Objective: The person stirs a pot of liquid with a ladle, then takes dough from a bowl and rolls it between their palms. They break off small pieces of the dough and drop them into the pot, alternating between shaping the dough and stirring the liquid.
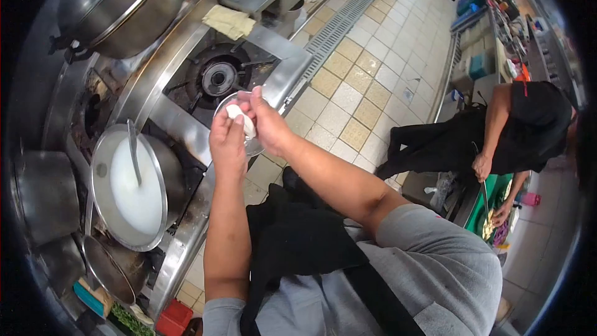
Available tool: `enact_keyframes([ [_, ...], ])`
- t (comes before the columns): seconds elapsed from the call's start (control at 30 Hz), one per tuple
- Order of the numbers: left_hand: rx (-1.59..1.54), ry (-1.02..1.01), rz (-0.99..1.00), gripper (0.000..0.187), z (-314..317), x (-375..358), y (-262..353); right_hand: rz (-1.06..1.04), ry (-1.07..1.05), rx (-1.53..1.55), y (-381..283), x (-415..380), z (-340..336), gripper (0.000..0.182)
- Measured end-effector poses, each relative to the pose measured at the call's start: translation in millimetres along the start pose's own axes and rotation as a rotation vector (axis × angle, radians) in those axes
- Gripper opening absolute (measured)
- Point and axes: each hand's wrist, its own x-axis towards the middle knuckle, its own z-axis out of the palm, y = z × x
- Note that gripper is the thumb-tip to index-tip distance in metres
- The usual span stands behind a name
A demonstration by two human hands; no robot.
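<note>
Near the front edge of the stove, both my hands are together around a smooth white rounded lump (241, 121); its exact kind I cannot make out. My left hand (227, 143) grips it, with the thumb pressed on its near side. My right hand (268, 122) is closed against the other side, its thumb raised and its fingers partly hidden. Below and behind the hands shows a round bowl (255, 147), mostly covered by them.
A large pot (160, 211) of whitish liquid with a ladle (134, 149) stands left of my arms. Beyond the hands lie a burner (217, 78) and a folded cloth (228, 22). A big lidded pot (130, 18) sits farther back. At right, a co-worker (497, 130) cuts food on a green board (477, 214).
</note>
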Motion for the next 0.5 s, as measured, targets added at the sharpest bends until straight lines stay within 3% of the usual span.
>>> enact_keyframes([
  [0.17, -0.125, -0.06, 0.001, 0.015, -20, -8, -7, 0.057, 0.061, -0.015, -20, -23, 15, 0.086],
  [0.23, -0.346, 0.043, -0.202, 0.011, -19, -10, 3, 0.04, 0.034, -0.026, -27, -24, 17, 0.088],
  [0.27, -0.353, 0.106, -0.266, 0.019, -15, -11, 5, 0.056, 0.033, -0.046, -31, -27, 16, 0.088],
  [0.4, -0.369, 0.001, -0.311, 0.023, -24, -12, 1, 0.047, 0.03, -0.076, -32, -26, 11, 0.087],
  [0.5, -0.101, 0.131, -0.301, 0.032, -12, -14, 6, 0.034, 0.014, -0.126, -31, -27, 7, 0.085],
])
